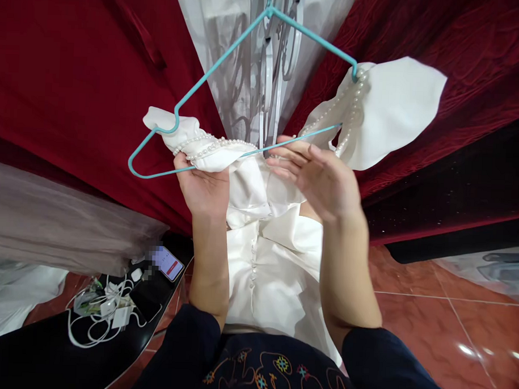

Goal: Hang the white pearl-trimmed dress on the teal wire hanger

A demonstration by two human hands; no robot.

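L hand (206, 187) grasping pearl-trimmed strap (214, 146) of white dress (277, 274) on blue hanger (221, 61); R hand (326, 182) flat, unclenched, nr hanger's btm bar (304, 136), contact unclear.

The one view looked from the head, forward and steeply down, over the dark embroidered top (274, 371). It sat above the white dress (282, 269), close to it, and faced the dark red cloth (76, 69) beyond the dress.

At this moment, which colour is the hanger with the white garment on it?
The hanger is plain turquoise blue; the head view shows it best.
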